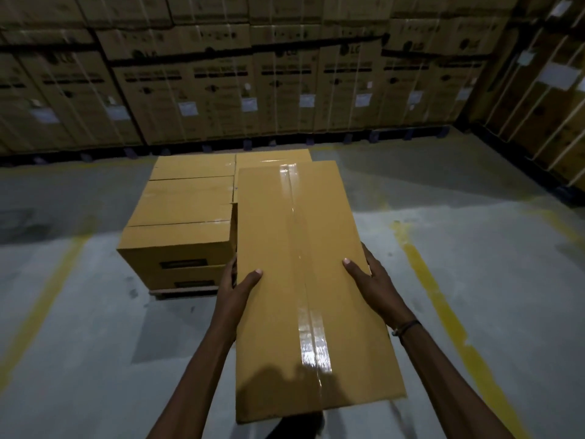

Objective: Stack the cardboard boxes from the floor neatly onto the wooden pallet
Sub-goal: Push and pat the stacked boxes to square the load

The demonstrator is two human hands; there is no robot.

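Head view: person is carrying a long taped cardboard box (304, 280) toward the stack (186, 210) on the wooden pallet (186, 291); only a sliver of pallet is showing under the near edge. Stack is looking two layers deep on the left, with several box tops lying flush side by side. The right side is sitting behind the carried box, so its fill level isn't visible. No other floor boxes are showing, so I can't judge how many remain.

Left hand (234, 286) is gripping the box's left edge, thumb on top. Right hand (375, 283) is gripping the right edge likewise. Box is hanging between both hands, off the floor, its far end overlapping the stack's right half, not yet set down.
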